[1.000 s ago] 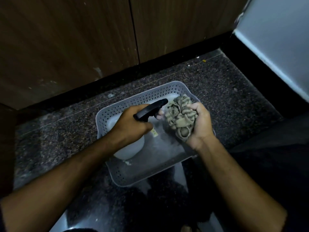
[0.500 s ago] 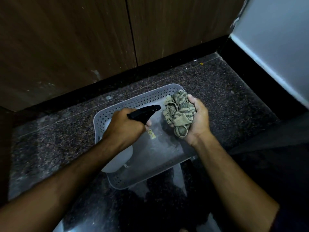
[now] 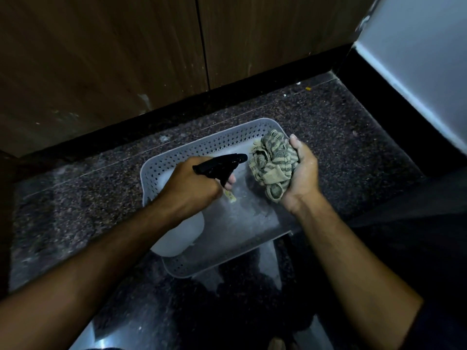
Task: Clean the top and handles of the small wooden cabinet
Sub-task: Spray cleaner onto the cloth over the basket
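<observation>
Both forearms bare; left hand (image 3: 192, 184) and right hand (image 3: 302, 173) ungloved, no rings.

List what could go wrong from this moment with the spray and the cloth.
1. The spray bottle nozzle in the left hand points at the bunched cloth; spray may hit the right hand too.
2. Overspray would likely land in the grey basket or on the speckled floor, leaving it slick.

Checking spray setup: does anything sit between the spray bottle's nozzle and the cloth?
Nothing visible. The left hand aims the spray bottle nozzle straight at the cloth bunched in the right hand, above the basket.
</observation>
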Action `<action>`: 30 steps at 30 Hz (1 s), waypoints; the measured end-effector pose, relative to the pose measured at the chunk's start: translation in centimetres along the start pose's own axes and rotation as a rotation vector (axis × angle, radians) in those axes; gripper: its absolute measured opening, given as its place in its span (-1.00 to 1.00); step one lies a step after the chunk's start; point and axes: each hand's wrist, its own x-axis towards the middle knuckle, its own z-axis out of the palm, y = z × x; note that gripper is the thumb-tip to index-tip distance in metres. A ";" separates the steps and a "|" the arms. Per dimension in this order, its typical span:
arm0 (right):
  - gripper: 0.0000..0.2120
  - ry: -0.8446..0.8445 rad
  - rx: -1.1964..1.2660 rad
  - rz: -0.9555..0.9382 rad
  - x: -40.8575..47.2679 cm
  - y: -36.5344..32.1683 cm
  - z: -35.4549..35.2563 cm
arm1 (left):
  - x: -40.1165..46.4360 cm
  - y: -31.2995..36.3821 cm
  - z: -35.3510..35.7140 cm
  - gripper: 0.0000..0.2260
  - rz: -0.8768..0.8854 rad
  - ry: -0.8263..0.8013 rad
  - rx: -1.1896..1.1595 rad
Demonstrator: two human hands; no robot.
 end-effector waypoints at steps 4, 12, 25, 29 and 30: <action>-0.53 0.001 -0.015 -0.002 0.3 0.2 0.2 | -0.2 -0.5 0.3 -0.76 -0.004 0.100 0.030; -0.49 0.005 -0.027 -0.015 0.5 0.2 0.1 | -0.5 0.2 0.3 -0.89 -0.010 0.023 0.060; -0.53 -0.035 0.001 0.026 0.0 0.5 0.2 | 0.4 0.6 0.8 -0.89 -0.116 0.186 -0.034; -0.53 -0.029 -0.014 0.033 -0.1 0.6 0.2 | 0.0 0.4 0.8 -0.83 -0.127 0.163 -0.082; -0.53 -0.030 -0.007 0.032 -0.2 0.6 0.2 | 0.0 0.2 0.8 -0.84 -0.130 0.154 -0.056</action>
